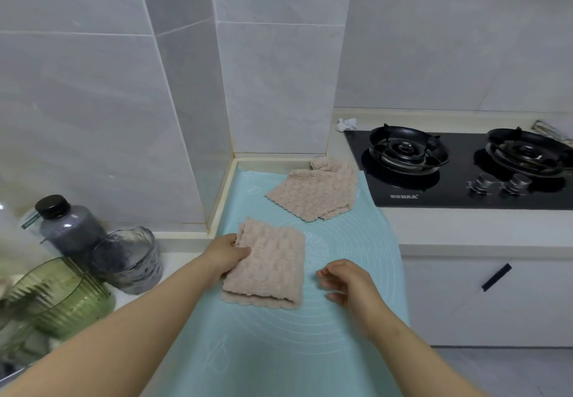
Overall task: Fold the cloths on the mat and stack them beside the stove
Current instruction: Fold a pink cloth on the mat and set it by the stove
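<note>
Gripping the left edge of the near cloth [268, 268], the left hand [228, 254] has one digit laid over the top layer, while its other fingertips are hidden at the cloth's edge. The hold is a pinch on that edge. The right hand [347, 282] is over the mat [279, 350] just to the right of the same cloth, apart from it, its fingers loosely curled and holding nothing. The near cloth is beige and textured, folded into a rough rectangle with doubled layers showing along its near edge. It lies flat at the middle of the pale teal mat, which covers the counter and hangs over its front edge. A second beige cloth [316, 192] lies at the mat's far right corner, loosely folded with a rumpled far end, just beside the black glass stove [465, 176]. The two cloths are separate, not stacked. The stove carries two burners and two knobs and is set in a pale countertop [465, 226]. A small crumpled white item [346, 124] sits at the stove's far left corner. Left of the mat stand a dark bottle [68, 229], a clear measuring cup [128, 257] and a green ribbed bowl [62, 297], close together.
</note>
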Motion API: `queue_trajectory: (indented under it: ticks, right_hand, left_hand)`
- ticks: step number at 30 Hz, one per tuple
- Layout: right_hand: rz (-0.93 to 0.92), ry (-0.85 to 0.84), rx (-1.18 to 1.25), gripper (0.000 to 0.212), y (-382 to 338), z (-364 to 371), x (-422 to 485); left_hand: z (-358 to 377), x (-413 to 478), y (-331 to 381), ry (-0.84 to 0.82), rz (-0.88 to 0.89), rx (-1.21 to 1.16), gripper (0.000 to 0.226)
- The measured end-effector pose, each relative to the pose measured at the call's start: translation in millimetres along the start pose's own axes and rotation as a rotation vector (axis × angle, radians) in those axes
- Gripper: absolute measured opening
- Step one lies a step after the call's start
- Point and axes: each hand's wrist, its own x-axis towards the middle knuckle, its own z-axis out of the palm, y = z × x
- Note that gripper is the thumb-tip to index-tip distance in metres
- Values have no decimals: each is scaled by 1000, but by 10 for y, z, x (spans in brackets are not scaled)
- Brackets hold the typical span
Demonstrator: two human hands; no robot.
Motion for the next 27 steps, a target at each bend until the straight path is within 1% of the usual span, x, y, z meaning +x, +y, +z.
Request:
queue_trajectory:
  ticks: [3,5,6,7,8,9,10,11,12,13,14,16,17,18,19,20,23,24,25,26,27]
  right_hand:
    - [-5,-21,-73,14,7,78,-29]
    - [-7,-18,-145,12,10,114,-34]
    - [-16,-8,-190,11,14,130,-27]
    - [-40,9,-248,10,18,147,-14]
    - [-80,36,-323,8,21,169,2]
    - [-136,72,-418,7,14,200,17]
    - [-213,117,-539,12,3,238,42]
    - [-302,151,-666,22,-10,290,67]
    - [-392,163,-791,31,-37,356,85]
    - [-461,150,-904,38,-63,435,111]
    - [-489,108,-1017,44,-71,516,143]
    - [-453,17,-1195,59,-5,659,216]
    - [-408,-14,-1265,62,59,703,264]
    - [-364,-38,-1326,60,130,728,309]
    - [-335,-46,-1372,59,195,740,345]
    - [-322,-41,-1396,64,246,737,375]
    - [-320,-57,-1428,102,325,722,427]
    - [-312,-62,-1430,112,328,718,446]
    - [-302,-71,-1427,117,318,713,458]
    - [-293,-83,-1429,116,307,709,460]
    - [-290,-95,-1426,112,294,706,459]
  left_hand:
    - [-12,49,-69,46,42,48,23]
    - [-6,72,-97,87,80,144,11]
    - [2,62,-96,103,92,204,11]
    - [12,53,-100,120,110,270,19]
    - [26,35,-112,162,137,347,34]
    - [44,13,-126,244,194,444,47]
    - [66,-18,-132,347,292,540,54]
    - [97,-37,-142,420,419,616,55]
    - [136,-35,-155,426,525,676,53]
    - [183,-23,-169,371,575,724,53]
    - [231,1,-206,294,565,760,56]
    - [296,56,-333,174,432,835,54]
    - [310,89,-409,141,368,872,51]
    - [320,110,-480,130,332,905,51]
    - [330,123,-530,136,321,939,51]
    - [335,131,-551,148,323,961,52]
    - [338,190,-558,170,329,993,55]
    - [348,193,-572,184,339,1009,63]
    - [356,183,-577,197,360,1024,75]
    - [368,170,-590,213,372,1027,85]
    - [380,160,-603,245,370,1016,89]
